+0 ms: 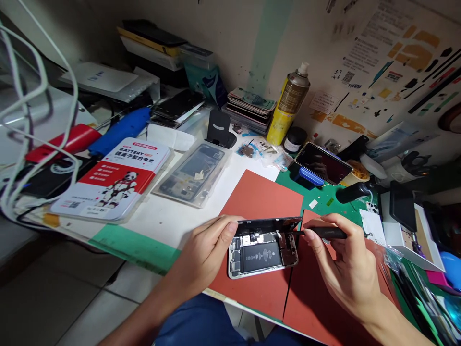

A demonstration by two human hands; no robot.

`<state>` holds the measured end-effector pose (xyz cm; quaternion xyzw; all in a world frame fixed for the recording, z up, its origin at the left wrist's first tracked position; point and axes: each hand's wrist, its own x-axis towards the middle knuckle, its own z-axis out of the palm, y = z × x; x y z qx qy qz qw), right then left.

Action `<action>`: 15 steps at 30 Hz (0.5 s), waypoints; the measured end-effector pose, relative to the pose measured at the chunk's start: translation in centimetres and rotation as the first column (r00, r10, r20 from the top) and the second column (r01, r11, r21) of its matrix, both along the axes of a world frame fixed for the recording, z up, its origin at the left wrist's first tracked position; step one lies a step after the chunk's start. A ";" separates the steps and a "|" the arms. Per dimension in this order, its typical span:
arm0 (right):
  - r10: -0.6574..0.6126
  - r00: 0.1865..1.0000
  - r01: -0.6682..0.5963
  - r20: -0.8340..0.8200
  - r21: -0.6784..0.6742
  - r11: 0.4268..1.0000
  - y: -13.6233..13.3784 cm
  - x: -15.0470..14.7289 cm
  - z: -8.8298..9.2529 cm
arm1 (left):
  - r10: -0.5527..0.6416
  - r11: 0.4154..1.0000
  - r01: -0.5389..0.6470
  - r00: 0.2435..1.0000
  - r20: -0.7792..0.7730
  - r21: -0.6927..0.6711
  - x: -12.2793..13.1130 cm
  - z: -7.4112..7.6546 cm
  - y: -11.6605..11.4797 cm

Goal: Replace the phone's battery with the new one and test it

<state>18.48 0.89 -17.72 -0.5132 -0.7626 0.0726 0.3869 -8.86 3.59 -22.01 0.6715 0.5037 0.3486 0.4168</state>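
Note:
An opened smartphone (293, 259) lies on the red mat, its black battery (262, 257) and inner parts exposed. Its screen panel (268, 225) is tilted up along the far long edge. My left hand (203, 257) grips the raised panel at its left end, thumb on top. In my right hand (349, 264) is a slim black-handled tool (326, 233), pinched between thumb and fingers. The tool points left, with its thin tip at the right end of the phone, near the panel's edge. Whether the tip touches anything is too small to tell.
Red mats (266, 192) cover the work area. To the left are a battery package (115, 178) and a bagged phone frame (194, 173). Behind stand a yellow spray can (288, 105) and another phone (323, 163). A white box (414, 252) sits at right; white cables (43, 86) hang at left.

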 end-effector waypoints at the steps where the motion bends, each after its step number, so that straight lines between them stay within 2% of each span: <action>1: 0.000 1.000 0.000 0.011 0.007 1.000 0.0 0.0 0.0 | -0.003 1.000 0.003 1.000 0.007 0.007 0.0 0.0 0.0; 15: -0.036 0.991 0.027 0.125 0.080 0.996 0.5 -0.1 0.3 | -0.038 0.997 0.036 0.999 0.021 0.071 -0.1 -0.1 0.0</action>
